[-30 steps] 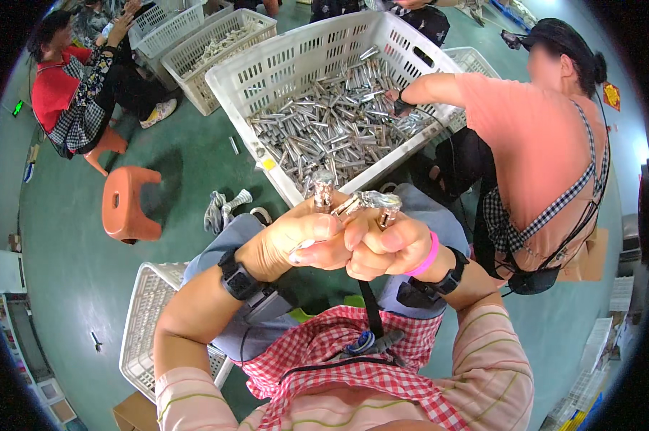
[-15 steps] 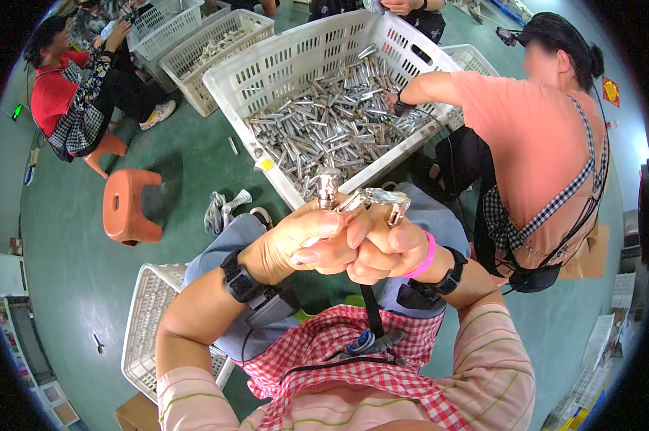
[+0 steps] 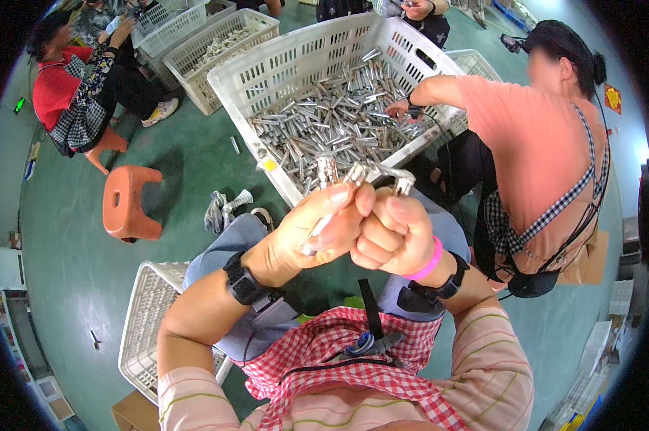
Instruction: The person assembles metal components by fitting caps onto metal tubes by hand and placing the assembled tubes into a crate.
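Leftmost, an orange stool (image 3: pixel 129 202) on the green floor (image 3: pixel 181 165), and a low white basket (image 3: pixel 146 327) beside the person's knee; left hand (image 3: pixel 317 226), wrist strapped with a black band, closed round several silvery metal tubes (image 3: pixel 327 171), their ends standing up past the fingers; right hand (image 3: pixel 393 233), pink wristband, fisted knuckle to knuckle against the left and gripping another metal piece (image 3: pixel 402 183) at its top; behind both, a large white crate (image 3: pixel 296 68) heaped with like tubes; far right, a co-worker in a salmon top reaching a hand (image 3: pixel 400 109) into that crate. Step judged: fitting or sorting pieces held between both fists; next likely calls for steady alignment of the tube ends, without loosening the bundle.
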The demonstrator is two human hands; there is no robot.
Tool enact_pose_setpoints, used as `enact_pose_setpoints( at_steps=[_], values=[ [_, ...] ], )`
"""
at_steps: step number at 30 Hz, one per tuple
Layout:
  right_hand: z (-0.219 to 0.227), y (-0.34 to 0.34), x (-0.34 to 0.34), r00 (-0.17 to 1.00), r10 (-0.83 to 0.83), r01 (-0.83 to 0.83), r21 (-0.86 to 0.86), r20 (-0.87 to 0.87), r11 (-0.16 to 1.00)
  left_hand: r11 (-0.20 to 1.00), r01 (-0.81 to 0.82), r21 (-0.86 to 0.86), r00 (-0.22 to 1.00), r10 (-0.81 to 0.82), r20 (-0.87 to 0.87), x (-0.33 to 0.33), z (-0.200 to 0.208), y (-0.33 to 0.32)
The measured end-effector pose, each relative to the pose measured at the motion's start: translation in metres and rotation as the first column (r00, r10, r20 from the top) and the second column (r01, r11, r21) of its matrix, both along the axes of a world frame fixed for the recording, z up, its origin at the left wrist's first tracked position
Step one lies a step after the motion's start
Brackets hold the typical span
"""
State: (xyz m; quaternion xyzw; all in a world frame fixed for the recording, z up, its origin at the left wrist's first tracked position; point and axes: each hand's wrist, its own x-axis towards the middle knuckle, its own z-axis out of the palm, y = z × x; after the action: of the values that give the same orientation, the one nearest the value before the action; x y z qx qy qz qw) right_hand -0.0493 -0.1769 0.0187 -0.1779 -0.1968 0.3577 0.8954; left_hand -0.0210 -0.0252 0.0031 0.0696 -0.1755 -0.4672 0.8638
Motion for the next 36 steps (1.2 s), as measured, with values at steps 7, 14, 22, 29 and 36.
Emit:
enact_pose_setpoints(
  at_steps=[7,14,22,29,36],
  values=[
    [0.014,-0.029,0.02,0.85,-0.288,0.523,-0.639,0.442,0.564,0.701,-0.549,0.456,0.716,0.114,0.688,0.016,0.022,0.006],
    [0.011,-0.036,0.023,0.561,-0.4,0.828,-0.487,0.725,0.278,0.51,-0.761,0.4,0.597,0.308,0.741,0.017,0.018,0.001],
    [0.006,-0.04,0.025,0.466,-0.305,0.883,-0.418,0.83,0.212,0.337,-0.866,0.368,0.401,0.029,0.916,0.02,0.017,0.009],
    [0.01,-0.038,0.03,0.164,0.039,0.985,-0.162,0.986,-0.063,0.47,-0.766,0.439,0.558,0.146,0.817,0.021,0.022,0.016],
    [0.011,-0.033,0.03,0.141,0.039,0.988,-0.138,0.989,-0.069,0.496,-0.732,0.467,0.605,0.157,0.78,0.023,0.017,0.015]
  ],
)
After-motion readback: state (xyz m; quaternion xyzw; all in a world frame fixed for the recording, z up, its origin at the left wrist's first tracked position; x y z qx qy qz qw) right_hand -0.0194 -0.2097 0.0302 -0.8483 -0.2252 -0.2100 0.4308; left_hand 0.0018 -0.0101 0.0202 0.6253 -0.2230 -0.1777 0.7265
